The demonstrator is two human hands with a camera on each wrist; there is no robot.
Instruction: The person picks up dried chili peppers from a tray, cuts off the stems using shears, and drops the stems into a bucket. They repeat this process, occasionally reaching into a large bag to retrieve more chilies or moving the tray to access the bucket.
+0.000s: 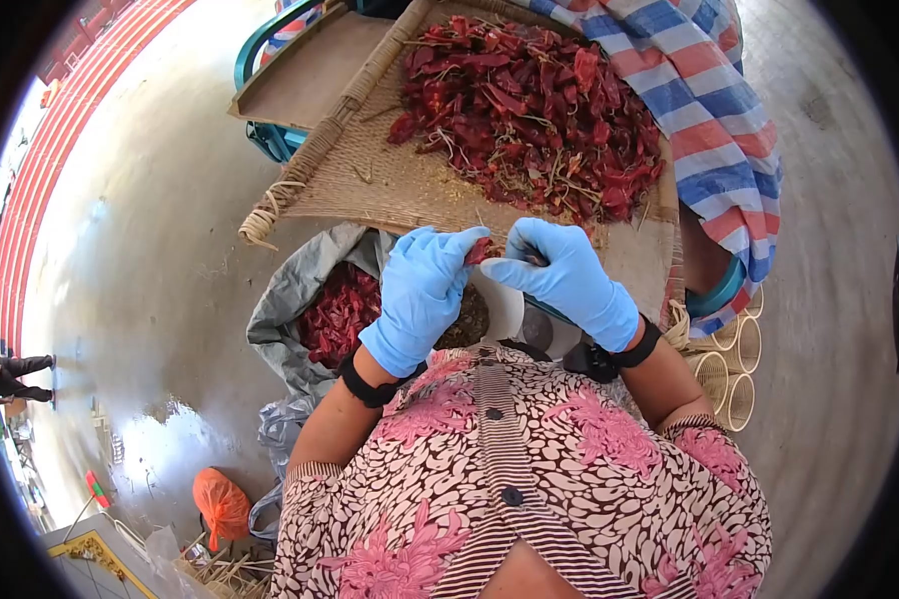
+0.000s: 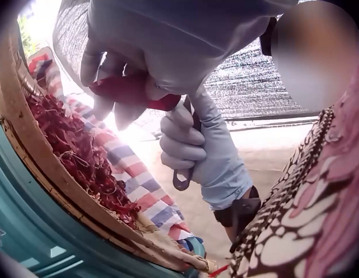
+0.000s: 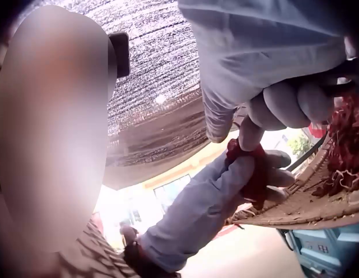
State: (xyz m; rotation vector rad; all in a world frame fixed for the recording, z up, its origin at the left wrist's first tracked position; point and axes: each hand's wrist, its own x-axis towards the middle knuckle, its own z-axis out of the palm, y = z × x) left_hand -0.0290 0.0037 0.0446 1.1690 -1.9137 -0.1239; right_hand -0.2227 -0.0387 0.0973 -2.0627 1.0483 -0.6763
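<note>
Blue gloves cover both hands, which meet in front of the chest by the near edge of a woven tray point(image 1: 345, 180). My left hand point(image 1: 425, 290) holds a dried red chili pepper point(image 2: 124, 90) between thumb and fingers. In my right hand point(image 1: 564, 280), the curled fingers grip scissors point(image 2: 182, 180), whose dark looped handle shows below the fist in the left wrist view. The right fingertips are right at the end of the chili point(image 3: 256, 176); the scissor blades are mostly hidden. A heap of dried red chilies point(image 1: 529, 110) lies on the tray.
Below the left forearm, a grey sack point(image 1: 280, 299) holds more red chili pieces point(image 1: 342, 314). A striped cloth point(image 1: 714, 120) drapes over the tray's right side. Round baskets point(image 1: 729, 374) stand at right, and an orange bag point(image 1: 222, 502) lies on the floor at left.
</note>
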